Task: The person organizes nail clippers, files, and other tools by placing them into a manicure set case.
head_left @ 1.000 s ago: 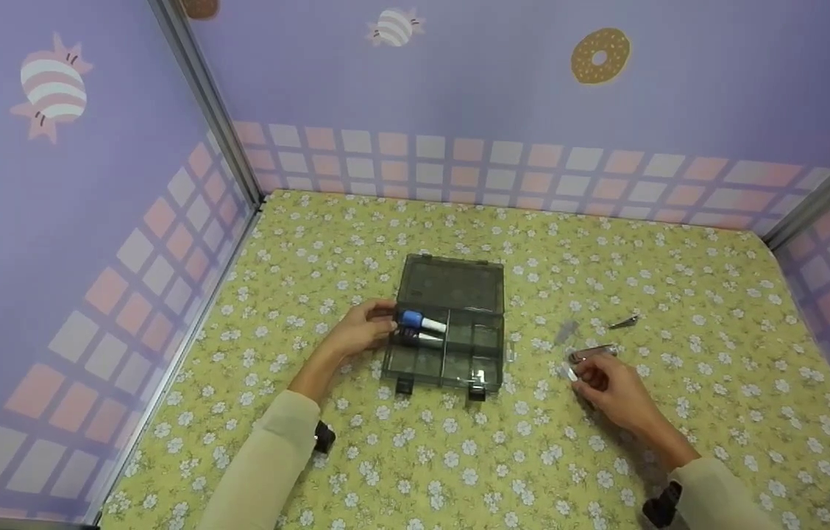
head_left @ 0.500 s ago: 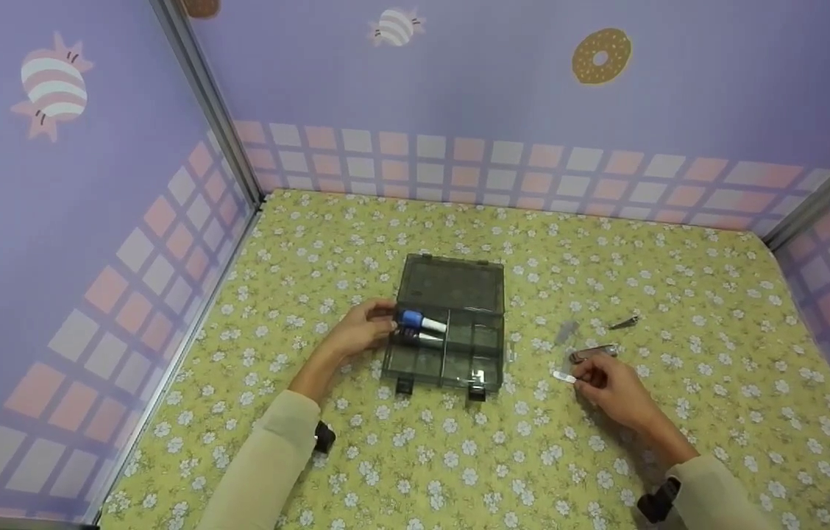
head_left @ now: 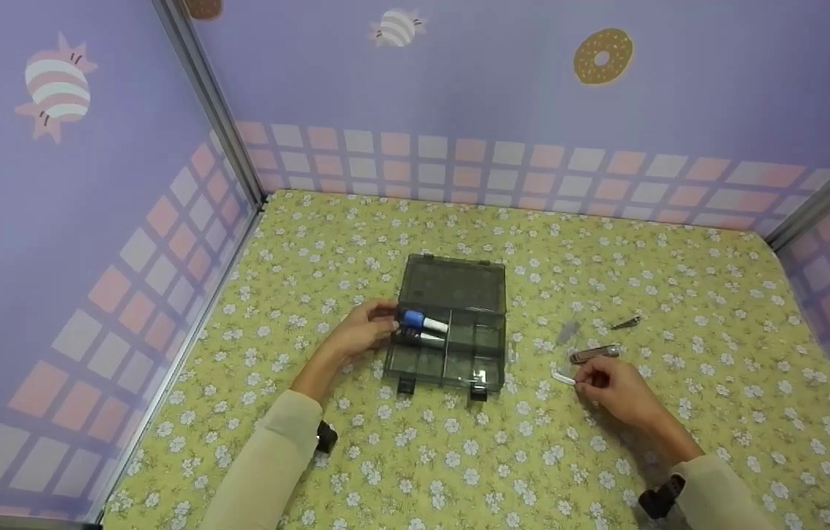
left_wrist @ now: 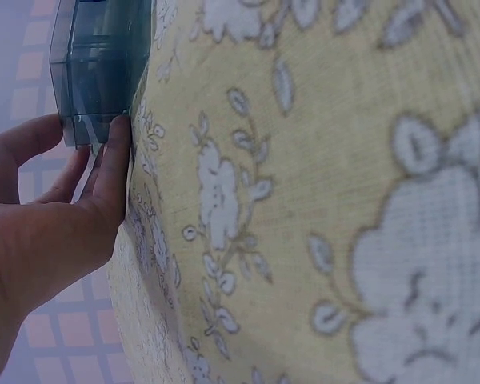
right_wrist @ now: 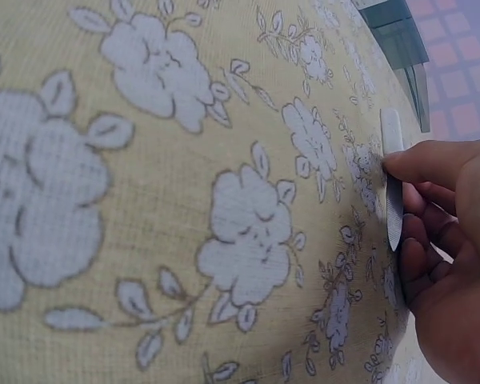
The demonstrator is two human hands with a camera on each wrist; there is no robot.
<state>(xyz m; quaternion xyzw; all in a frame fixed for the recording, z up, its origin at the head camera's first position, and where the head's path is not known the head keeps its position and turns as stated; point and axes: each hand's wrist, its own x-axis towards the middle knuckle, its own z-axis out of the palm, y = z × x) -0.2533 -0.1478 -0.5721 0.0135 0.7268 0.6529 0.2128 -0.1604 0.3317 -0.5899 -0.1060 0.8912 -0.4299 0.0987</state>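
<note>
My left hand (head_left: 362, 331) grips the left edge of a dark translucent compartment box (head_left: 416, 361), its lid (head_left: 453, 285) folded back away from me. In the left wrist view, thumb and fingers meet the box's corner. Two nail polish bottles with white caps lie in the upper left compartment: a blue one (head_left: 412, 319) and a darker one (head_left: 410, 334). My right hand (head_left: 612, 386), right of the box and low over the cloth, pinches a nail file (right_wrist: 394, 204) with a white handle (right_wrist: 391, 130) and a pointed metal blade. The handle points left, towards the box.
Just beyond the right hand lies a nail clipper (head_left: 594, 354), with a smaller clipper (head_left: 626, 322) farther back. A flat greyish piece (head_left: 567, 332) lies left of them. Purple patterned walls (head_left: 488, 96) stand around the flowered cloth (head_left: 356, 243).
The nail file has turned in my right fingers, its white end swinging down and left and showing more of its length. My left hand and the box stay put.
</note>
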